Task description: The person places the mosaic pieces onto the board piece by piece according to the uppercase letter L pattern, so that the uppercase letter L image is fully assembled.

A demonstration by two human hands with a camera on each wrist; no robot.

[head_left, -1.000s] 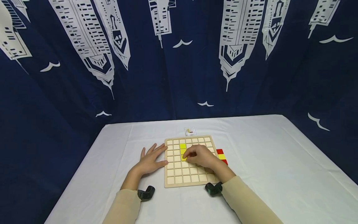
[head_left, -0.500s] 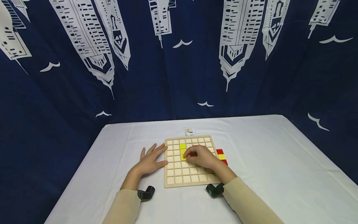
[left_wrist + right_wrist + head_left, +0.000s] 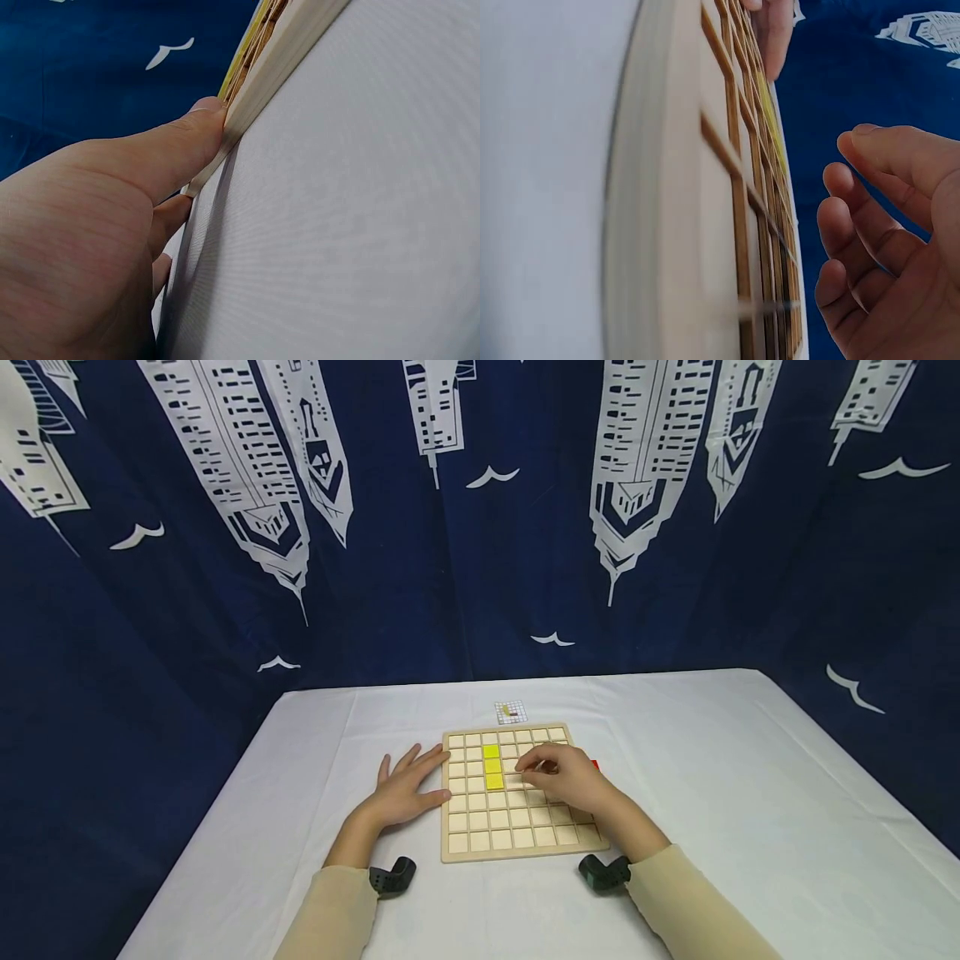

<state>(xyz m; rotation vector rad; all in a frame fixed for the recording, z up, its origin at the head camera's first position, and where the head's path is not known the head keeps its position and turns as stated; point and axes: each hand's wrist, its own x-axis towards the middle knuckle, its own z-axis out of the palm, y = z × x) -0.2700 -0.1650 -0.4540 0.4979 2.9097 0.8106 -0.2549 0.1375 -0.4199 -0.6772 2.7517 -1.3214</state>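
Note:
A square wooden grid board [image 3: 480, 820] lies on the white table, with three yellow square tiles [image 3: 492, 766] in a column among its cells. My left hand [image 3: 401, 793] rests along the board's left edge, fingers spread; in the left wrist view its thumb [image 3: 191, 135] touches the wooden rim. Over the right half of the board is my right hand [image 3: 566, 775], its fingers loosely bent. The right wrist view shows nothing between its fingertips [image 3: 838, 178], which are apart from the board. The yellow tiles [image 3: 769, 112] also show there beyond the grid ridges.
A small printed grid card [image 3: 511, 712] lies behind the board. Part of a red tile [image 3: 596, 764] shows at the board's right, mostly hidden by the right hand. A dark blue patterned cloth [image 3: 450, 568] hangs behind the white table [image 3: 712, 760].
My right hand has lifted off the nearest yellow tile and moved to the right, now covering most of the red and yellow tiles beside the board. The left hand has stayed in place.

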